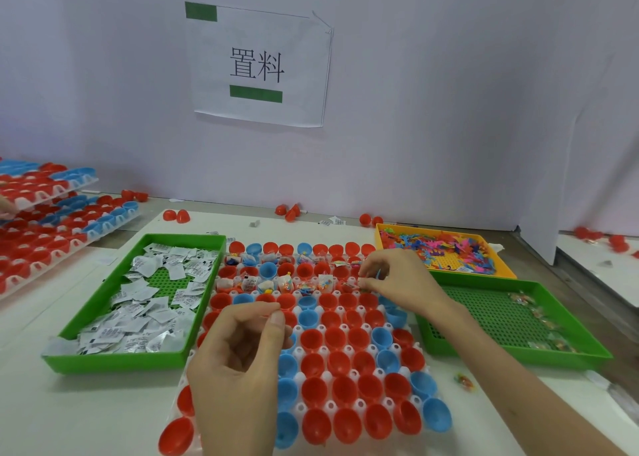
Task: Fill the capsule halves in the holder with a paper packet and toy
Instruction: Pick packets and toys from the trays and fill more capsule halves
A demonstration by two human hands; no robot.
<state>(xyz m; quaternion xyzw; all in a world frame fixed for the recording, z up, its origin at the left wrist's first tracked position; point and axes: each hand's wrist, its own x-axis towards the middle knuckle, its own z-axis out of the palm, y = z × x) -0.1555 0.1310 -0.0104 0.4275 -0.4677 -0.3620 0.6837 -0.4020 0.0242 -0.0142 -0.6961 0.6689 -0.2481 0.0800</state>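
Hanging behind the holder [360, 404], a wall sign [257, 64] reads 置料.

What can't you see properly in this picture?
Head view:
Part of the holder: hidden under the left hand.
What the right hand pinches, if anything: too small.
Print on the paper packets: too small.
Stacked holders at left: cut by the edge.
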